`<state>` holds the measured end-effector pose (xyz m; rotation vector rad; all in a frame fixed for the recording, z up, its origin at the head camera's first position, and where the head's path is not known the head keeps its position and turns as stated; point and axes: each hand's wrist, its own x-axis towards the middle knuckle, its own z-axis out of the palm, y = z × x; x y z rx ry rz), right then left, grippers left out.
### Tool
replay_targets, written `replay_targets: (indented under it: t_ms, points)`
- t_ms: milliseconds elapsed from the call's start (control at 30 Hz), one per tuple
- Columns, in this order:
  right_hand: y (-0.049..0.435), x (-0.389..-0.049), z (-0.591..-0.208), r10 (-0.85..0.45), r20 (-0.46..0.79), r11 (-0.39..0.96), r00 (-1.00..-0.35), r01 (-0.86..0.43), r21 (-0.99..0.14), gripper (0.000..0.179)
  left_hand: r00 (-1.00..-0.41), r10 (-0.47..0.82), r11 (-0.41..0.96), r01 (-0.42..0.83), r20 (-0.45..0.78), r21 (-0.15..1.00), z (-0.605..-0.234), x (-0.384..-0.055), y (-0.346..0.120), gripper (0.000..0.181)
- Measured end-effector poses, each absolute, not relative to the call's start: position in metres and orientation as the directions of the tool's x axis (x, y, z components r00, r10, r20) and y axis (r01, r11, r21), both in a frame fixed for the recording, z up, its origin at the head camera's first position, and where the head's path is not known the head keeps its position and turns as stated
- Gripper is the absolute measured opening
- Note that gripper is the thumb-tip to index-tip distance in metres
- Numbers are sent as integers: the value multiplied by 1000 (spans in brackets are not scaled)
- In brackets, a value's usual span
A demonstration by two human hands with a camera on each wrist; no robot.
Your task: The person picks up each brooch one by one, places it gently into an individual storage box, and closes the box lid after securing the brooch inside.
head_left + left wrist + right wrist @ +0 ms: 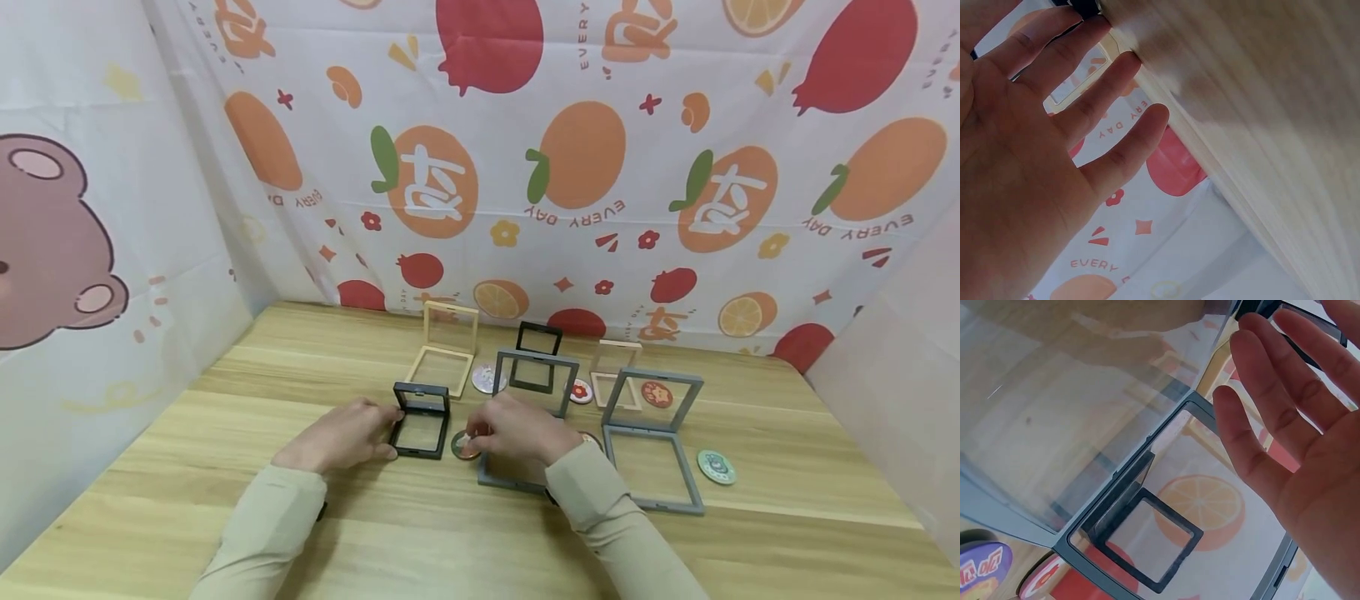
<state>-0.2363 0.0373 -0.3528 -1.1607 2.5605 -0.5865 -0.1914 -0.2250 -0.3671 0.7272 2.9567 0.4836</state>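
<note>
My left hand [345, 433] touches the left side of a small black display frame [422, 388], which stands open with its lid up. In the left wrist view the fingers [1125, 144] are spread and fairly straight, near the wooden table. With thumb and fingertips my right hand [517, 429] pinches a round dark-rimmed badge [457, 448] just right of that frame, partly covered by the fingers. Under the right wrist lies an open grey frame [536, 357], its clear film filling much of the right wrist view. Another badge [591, 439] peeks out beside the right sleeve.
Farther back stand an open wood-coloured frame [450, 308], a black frame [539, 327] and a pale frame [619, 343]. A second grey frame [663, 377] is at right. Badges lie between them: purple [483, 377], red-flower [579, 391], orange-red [657, 394] and green [716, 467].
</note>
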Motion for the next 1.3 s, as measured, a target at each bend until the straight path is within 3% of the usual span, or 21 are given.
replay_targets:
  t_ms: [267,867,1300]
  points:
    - [34,-232,-358,-780,-22,592,-625,-726,-351,17,-885,465,838,444,9,318,-372,-188,-224,44]
    - [27,-238,-357,-769,-86,635,-634,-739,-227,26,-874,487,839,468,2,278,-358,-201,-224,44]
    - [25,-234,-362,-791,-65,609,-608,-776,-162,14,-877,479,844,455,-20,283,-361,-196,-224,46]
